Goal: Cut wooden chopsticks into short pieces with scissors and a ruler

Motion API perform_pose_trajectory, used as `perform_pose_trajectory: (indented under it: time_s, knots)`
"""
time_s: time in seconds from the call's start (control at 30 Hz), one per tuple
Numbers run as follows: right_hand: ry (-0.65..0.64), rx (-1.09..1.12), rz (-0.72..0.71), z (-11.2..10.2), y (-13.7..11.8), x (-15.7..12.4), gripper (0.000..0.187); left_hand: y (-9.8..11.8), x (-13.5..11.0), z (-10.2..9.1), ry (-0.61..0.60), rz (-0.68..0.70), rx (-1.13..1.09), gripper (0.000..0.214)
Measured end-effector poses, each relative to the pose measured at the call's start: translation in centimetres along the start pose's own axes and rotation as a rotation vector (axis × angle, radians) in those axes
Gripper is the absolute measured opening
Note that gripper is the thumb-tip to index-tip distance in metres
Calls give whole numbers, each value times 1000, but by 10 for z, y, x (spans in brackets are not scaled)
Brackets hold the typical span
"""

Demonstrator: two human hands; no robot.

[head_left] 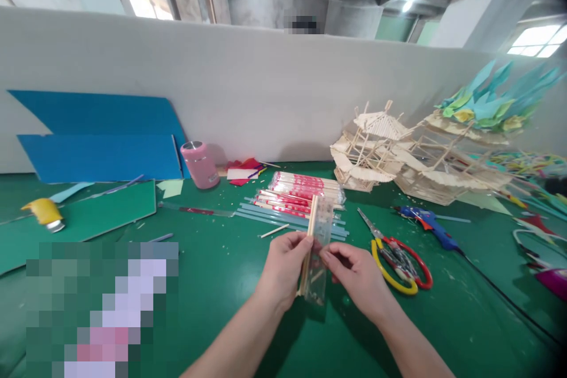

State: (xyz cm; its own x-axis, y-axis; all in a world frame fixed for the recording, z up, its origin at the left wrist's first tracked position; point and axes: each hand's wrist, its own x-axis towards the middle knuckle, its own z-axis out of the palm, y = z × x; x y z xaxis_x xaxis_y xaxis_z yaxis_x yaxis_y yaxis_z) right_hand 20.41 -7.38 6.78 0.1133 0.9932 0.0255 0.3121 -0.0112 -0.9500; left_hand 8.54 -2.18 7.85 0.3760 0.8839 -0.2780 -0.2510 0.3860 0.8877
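Observation:
My left hand [283,269] is closed round a pair of wooden chopsticks [310,230], held upright above the green table. My right hand [357,274] pinches their clear plastic wrapper [319,266], which hangs beside and partly around the sticks. Just behind my hands lies a pack of red-and-white wrapped chopsticks [301,189] on several pale blue strips [266,215].
Yellow-and-red scissors [396,257] and a blue glue gun [427,224] with a black cord lie to the right. Stick-built models [398,156] stand at the back right. A pink tumbler [200,164], blue boards [97,142] and a yellow tool [44,212] are on the left.

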Motion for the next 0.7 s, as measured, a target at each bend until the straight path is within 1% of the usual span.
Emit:
perform_pose_trajectory:
  time_s: [0.17, 0.33, 0.4, 0.53, 0.6, 0.7]
  knots:
    - [-6, 2, 29, -1, 8, -2, 24, -1, 4, 1, -9, -25, 91, 15]
    - [-12, 17, 39, 2, 15, -4, 24, 5, 7, 0, -44, -85, 232, 14]
    - [-4, 28, 45, 4, 16, -5, 23, 8, 8, -1, -81, -126, 289, 15]
    - [5, 58, 71, 9, 18, -9, 22, 15, 11, -4, -192, -191, 399, 20]
    - [4, 71, 82, 12, 20, -10, 22, 17, 13, -5, -235, -201, 453, 21]
    - [-9, 94, 85, 15, 21, -12, 23, 16, 16, -8, -268, -198, 522, 18]
